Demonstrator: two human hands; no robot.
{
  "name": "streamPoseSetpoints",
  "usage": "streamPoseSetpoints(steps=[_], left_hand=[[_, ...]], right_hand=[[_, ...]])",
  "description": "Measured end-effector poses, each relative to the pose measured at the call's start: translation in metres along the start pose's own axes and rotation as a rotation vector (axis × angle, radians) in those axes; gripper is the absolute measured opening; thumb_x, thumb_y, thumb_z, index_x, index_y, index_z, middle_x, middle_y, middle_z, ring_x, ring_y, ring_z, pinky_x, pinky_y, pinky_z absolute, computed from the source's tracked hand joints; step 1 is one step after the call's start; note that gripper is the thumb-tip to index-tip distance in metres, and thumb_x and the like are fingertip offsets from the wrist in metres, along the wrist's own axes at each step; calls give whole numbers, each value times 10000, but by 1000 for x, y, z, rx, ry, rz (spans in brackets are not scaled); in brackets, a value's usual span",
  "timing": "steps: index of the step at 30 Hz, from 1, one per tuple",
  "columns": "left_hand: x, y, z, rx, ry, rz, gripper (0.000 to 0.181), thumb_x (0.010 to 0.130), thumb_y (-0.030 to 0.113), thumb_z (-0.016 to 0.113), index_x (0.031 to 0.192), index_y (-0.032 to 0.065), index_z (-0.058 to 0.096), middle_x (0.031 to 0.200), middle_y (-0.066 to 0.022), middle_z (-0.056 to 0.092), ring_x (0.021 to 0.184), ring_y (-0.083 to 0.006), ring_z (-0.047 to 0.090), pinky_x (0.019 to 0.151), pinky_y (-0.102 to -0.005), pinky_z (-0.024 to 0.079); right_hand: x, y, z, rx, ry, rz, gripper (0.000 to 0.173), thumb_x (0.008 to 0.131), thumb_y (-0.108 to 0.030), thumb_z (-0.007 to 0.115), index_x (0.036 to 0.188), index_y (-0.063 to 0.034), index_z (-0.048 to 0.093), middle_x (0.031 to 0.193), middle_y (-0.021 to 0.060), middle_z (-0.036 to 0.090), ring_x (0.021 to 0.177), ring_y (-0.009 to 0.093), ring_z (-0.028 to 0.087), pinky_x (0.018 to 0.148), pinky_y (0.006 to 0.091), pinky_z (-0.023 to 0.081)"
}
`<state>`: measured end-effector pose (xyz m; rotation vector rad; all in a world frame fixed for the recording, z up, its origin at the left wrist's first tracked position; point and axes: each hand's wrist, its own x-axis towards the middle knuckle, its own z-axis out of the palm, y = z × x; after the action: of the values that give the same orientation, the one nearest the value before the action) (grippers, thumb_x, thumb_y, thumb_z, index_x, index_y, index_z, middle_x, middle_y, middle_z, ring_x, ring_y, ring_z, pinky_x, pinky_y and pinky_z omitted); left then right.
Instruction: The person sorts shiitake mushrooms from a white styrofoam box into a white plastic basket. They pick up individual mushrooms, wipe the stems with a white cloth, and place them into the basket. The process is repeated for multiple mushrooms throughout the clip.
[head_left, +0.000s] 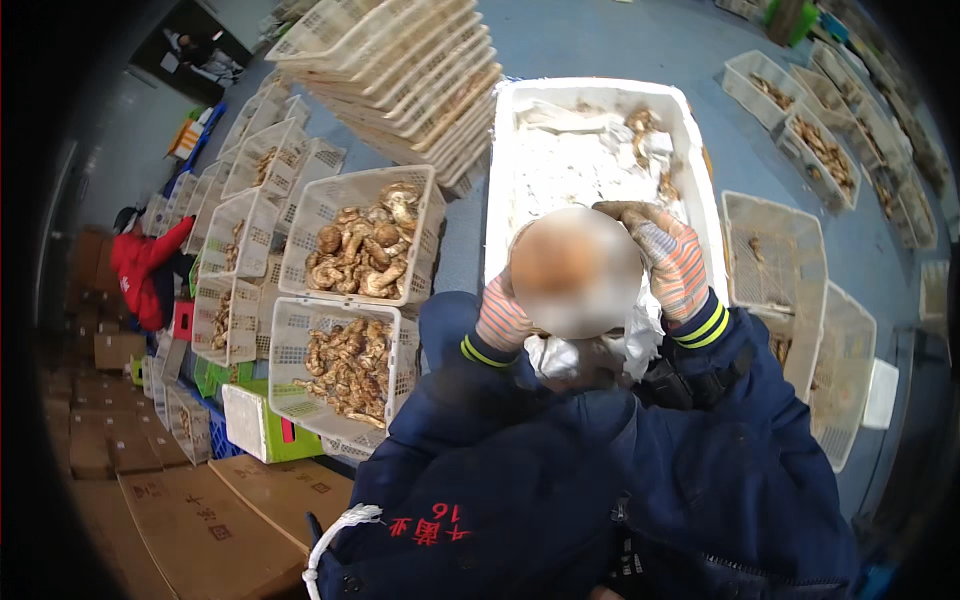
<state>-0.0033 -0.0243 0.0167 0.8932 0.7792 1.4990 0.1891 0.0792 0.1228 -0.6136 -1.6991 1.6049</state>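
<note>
A white foam box (701, 172) stands in front of me, with white paper and several mushrooms (640, 135) along its right side. Over its near end are both my hands, in striped work gloves. My left hand (501, 311) is on the left of a round blurred patch, its fingers mostly hidden. On the patch's right side my right hand (667, 251) has its fingers bent, the tips reaching the patch's upper edge. What lies between the hands is blurred; whether either hand grips it, I cannot tell. Crumpled white paper (643, 330) shows below the patch.
Two white plastic crates (281, 352) of mushrooms stand at my left, below a tall stack of nested crates (390, 82). More crates (814, 247) are on the right. Cardboard boxes (195, 517) lie at lower left. A person in a red jacket (146, 270) is beside crates farther left.
</note>
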Motion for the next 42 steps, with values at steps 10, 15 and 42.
streamPoseSetpoints(steps=[10,15,42], left_hand=[[-6,7,21,-407,80,-109,587,904,462,596,1290,30,503,1217,-93,589,1089,-213,572,935,-370,474],[-13,15,22,-715,199,-180,606,899,498,579,1308,61,482,1218,-97,591,1099,-226,571,937,-380,482],[-137,59,-220,59,1164,-44,582,870,233,662,1340,-18,428,890,-140,637,545,-203,595,443,-289,455]], right_hand=[[-26,73,-12,347,-297,249,313,959,-214,533,1208,-29,575,1221,100,598,1086,208,594,882,344,497],[-45,142,17,-330,-702,-174,409,932,-231,492,1325,-117,496,1332,137,511,1195,316,513,999,415,430],[-28,60,-13,-746,-818,415,325,943,-243,495,1152,-28,621,955,184,670,897,321,638,808,383,494]])
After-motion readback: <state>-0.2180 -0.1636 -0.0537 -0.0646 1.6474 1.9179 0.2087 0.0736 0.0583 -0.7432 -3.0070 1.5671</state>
